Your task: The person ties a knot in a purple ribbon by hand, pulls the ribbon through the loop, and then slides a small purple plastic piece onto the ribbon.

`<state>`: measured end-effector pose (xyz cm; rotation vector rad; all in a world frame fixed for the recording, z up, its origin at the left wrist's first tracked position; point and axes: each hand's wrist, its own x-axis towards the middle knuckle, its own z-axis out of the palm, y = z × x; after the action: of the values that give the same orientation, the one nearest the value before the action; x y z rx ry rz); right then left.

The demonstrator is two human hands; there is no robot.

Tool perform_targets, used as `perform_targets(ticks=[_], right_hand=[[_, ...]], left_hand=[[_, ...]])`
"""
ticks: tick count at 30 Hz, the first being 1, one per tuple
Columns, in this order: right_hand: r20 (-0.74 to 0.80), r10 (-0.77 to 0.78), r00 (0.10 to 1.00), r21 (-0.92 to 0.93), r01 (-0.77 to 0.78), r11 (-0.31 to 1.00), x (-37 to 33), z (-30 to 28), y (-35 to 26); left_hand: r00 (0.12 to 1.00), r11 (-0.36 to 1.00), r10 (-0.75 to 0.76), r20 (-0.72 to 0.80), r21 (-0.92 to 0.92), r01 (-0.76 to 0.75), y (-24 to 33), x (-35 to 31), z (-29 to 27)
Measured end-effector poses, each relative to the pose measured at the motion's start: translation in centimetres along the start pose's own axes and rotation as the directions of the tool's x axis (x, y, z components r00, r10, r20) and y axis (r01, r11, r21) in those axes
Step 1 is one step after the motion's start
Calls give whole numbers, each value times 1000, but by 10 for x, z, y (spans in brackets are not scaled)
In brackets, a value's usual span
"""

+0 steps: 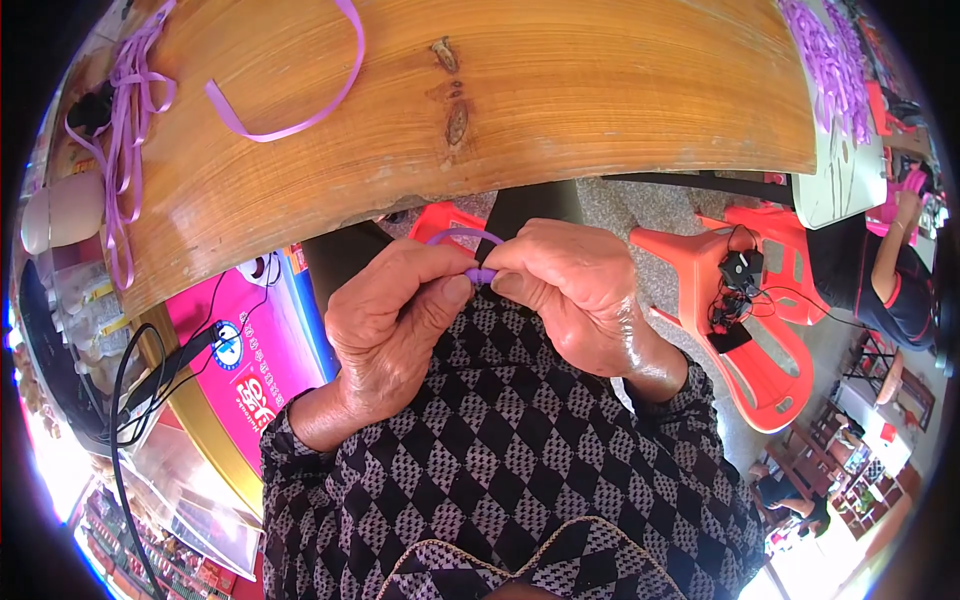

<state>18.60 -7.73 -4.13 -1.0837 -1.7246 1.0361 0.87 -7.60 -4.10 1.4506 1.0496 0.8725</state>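
Both hands meet in front of my chest, just off the near edge of the wooden table. Between them is a narrow purple ribbon [464,234], curved into a small loop above the fingertips, with a short folded or knotted part where the fingers meet. My left hand [400,318] pinches it between thumb and forefinger. My right hand [572,285] pinches the same piece from the other side, the two thumbs almost touching. The rest of the ribbon is hidden by the fingers.
On the wooden table [600,90] lies a loose purple strip [290,130]. A bundle of purple ribbons [128,150] hangs over its left edge; another purple pile [830,70] is at far right. An orange plastic chair [770,375] holds black cables. Another person [890,270] is at right.
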Motion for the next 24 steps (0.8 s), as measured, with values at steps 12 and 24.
perform_targets(ticks=[12, 24], right_hand=[[26, -3, 1000, 40, 2, 999, 1, -1, -1], [31, 18, 999, 47, -19, 999, 1, 2, -2]], left_hand=[[994, 988, 112, -17, 109, -109, 5, -2, 0], [955, 880, 296, 34, 379, -286, 12, 5, -2]])
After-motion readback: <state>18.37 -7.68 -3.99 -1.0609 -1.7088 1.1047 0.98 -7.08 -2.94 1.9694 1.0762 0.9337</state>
